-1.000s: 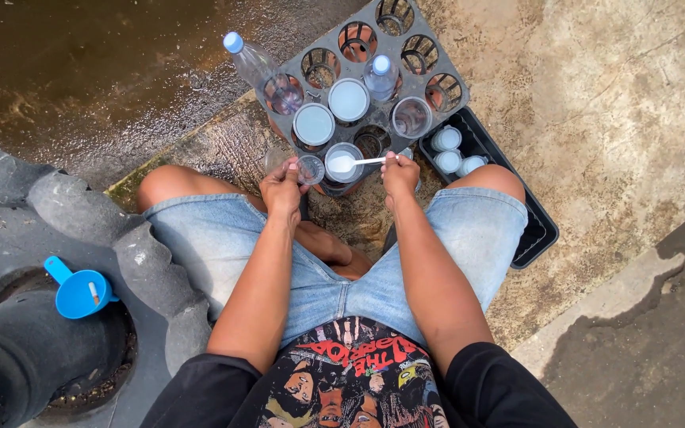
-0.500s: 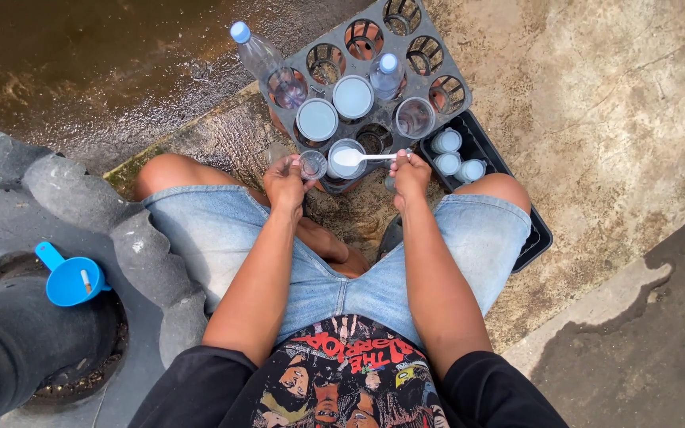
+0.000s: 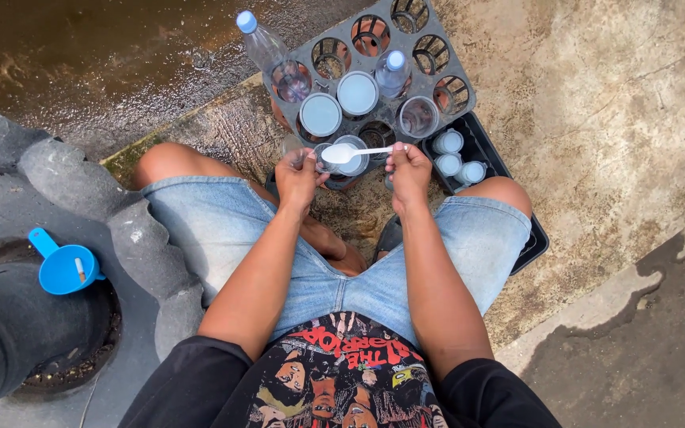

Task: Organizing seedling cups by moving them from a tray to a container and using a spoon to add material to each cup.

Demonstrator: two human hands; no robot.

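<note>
Two bottles (image 3: 262, 43), three small jars (image 3: 449, 143) beside one crate (image 3: 374, 75).
Left hand (image 3: 298, 176) pinches a glass (image 3: 328, 158), right hand (image 3: 408, 169) pinches a spoon (image 3: 350, 152); both unmoved since earlier.

Both bare forearms run from the black sleeves at six o'clock up toward twelve o'clock, converging slightly above the knees. The left hand (image 3: 298, 176) sits at about eleven o'clock from the lap, fingers curled inward into a closed grip, knuckles up, thumb tucked toward the right. The right hand (image 3: 408, 170) lies just beside it at about one o'clock, its fingers pinched together, wrist bent slightly inward. The two hands are near each other but apart. Both elbows are bent and held close to the thighs.
</note>
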